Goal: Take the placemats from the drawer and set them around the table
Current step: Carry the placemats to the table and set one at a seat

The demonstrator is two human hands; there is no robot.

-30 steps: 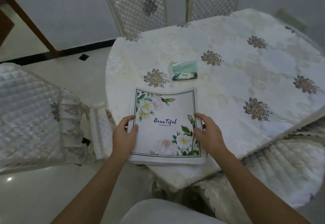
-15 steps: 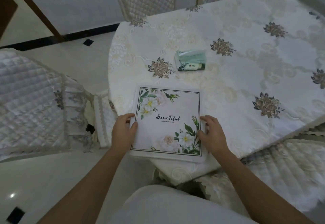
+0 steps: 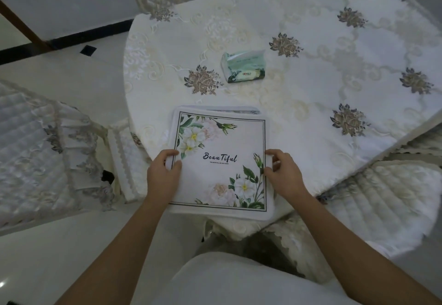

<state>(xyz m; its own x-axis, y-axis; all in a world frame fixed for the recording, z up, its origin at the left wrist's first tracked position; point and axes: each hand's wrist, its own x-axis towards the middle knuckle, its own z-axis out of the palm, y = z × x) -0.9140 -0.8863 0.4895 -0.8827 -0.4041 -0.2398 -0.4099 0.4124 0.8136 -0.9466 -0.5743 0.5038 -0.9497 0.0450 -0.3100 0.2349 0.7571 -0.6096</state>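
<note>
1. the placemats (image 3: 220,161) sit in a small stack on the near edge of the table (image 3: 311,113). the top one has a floral print with "beautiful" on it, and another mat's edge peeks out at the far side. the near edge of the stack seems to hang a bit past the table edge.
2. the left hand (image 3: 162,175) pinches the left edge of the stack, thumb on top. the right hand (image 3: 284,175) does the same on the right edge with its fingers curled around it. so both hands are closed on the mats, not just resting.
3. my read is that the step in hand is peeling off the top mat to lay it at this seat. to do it well, i'd thumb the top layer apart from the rest so only one comes off. then push the rest further onto the table so it doesn't slide off the edge, and square the mat to the seat.
4. further out, a green tissue pack (image 3: 244,66) lies on the tablecloth, well apart from the stack on the far side. i can't tell how full it is.
5. there's a quilted chair (image 3: 35,151) to the left, and another chair seat (image 3: 394,197) tucked in at the near right.
6. the drawer isn't in view, so no idea if any mats are left in it.
</note>
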